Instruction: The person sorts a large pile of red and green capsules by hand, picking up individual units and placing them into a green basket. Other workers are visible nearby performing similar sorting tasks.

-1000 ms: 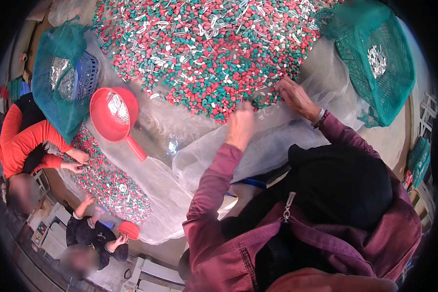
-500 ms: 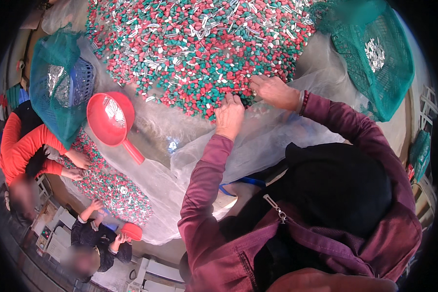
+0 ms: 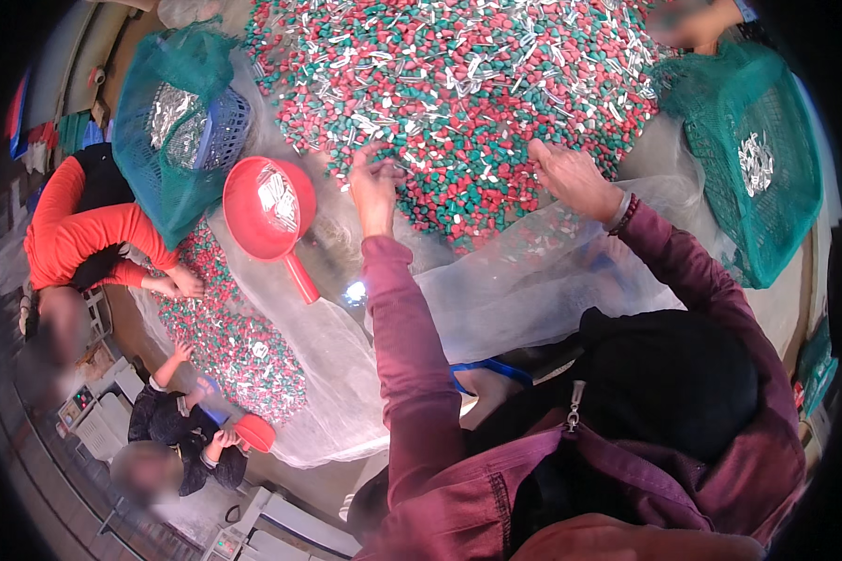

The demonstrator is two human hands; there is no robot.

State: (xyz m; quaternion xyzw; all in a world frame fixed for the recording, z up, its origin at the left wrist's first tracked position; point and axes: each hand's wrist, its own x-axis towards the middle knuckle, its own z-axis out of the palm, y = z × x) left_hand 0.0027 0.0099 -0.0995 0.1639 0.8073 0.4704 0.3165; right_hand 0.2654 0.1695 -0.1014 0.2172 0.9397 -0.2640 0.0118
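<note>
i see the left hand (image 3: 374, 187) spread beside the red, green and white pieces (image 3: 477, 168) heaped ahead; the right hand (image 3: 573, 178) curls at their near edge, and i cannot tell if it pinches any. a red pan (image 3: 245, 221) of white strips (image 3: 278, 198) sits farther left, near a green net (image 3: 170, 201).

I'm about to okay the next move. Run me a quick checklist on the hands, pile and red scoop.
1. Hands apart from each other: ok; the left hand and right hand have pieces showing between them.
2. Left hand empty: cannot tell; its fingers are blurred.
3. Right hand empty: cannot tell; its curled fingers hide the grip.
4. Pile only red and green: not ok; white strips lie among the pieces.
5. Red scoop clear of the left hand: ok; it sits to the left, with white strips inside.
</note>
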